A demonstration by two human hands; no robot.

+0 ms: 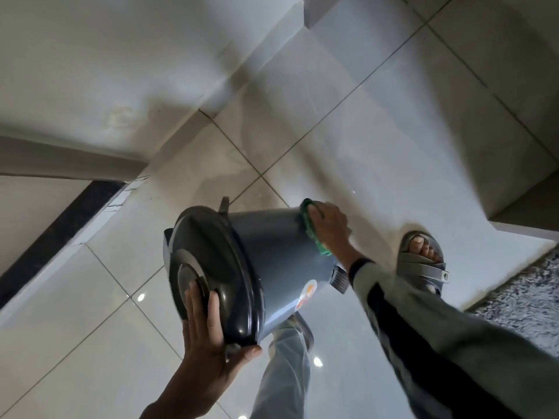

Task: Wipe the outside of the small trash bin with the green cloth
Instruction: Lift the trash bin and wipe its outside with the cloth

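The small grey trash bin is tipped on its side above the floor, its dark lid facing me. My left hand holds the lid's lower edge, fingers spread on the lid and thumb under the rim. My right hand presses the green cloth flat against the bin's side near its base. A foot pedal sticks out at the bin's bottom, and a sticker shows on its lower side.
Glossy white floor tiles lie below. A white wall and a dark strip are at the left. My sandalled foot stands at the right, beside a grey shaggy rug. A white cabinet base is at the far right.
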